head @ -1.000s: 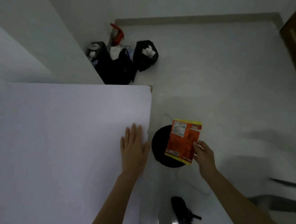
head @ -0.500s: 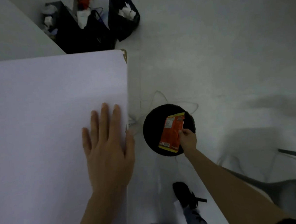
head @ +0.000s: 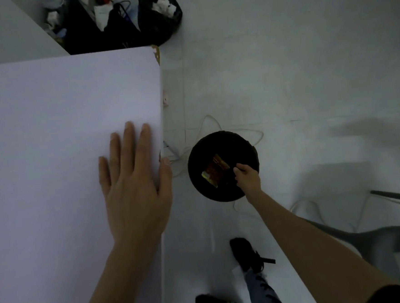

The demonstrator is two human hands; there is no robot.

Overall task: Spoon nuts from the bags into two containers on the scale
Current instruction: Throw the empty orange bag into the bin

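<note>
An orange and yellow nut bag (head: 216, 172) lies crumpled inside a round black bin (head: 221, 142) on the floor, to the right of the white table (head: 50, 128). My right hand (head: 247, 176) hovers over the bin's right side, fingers loosely bent, with a small dark gap between them and the bag. Near the table's right edge my left hand (head: 133, 179) rests flat with its fingers spread and the thumb over the edge. No scale, containers or spoon are in view.
Thin white cables (head: 234, 126) loop on the pale floor around the bin. Black bags and a bin with white paper (head: 161, 14) crowd the far corner behind the table. My dark shoes (head: 246, 254) stand below the bin; a grey chair leg (head: 396, 196) lies at right.
The view tilted downward. My right hand lowered the orange bag into the black bin and the bag now sits deeper, apart from my fingers. My left hand stayed flat on the table.
</note>
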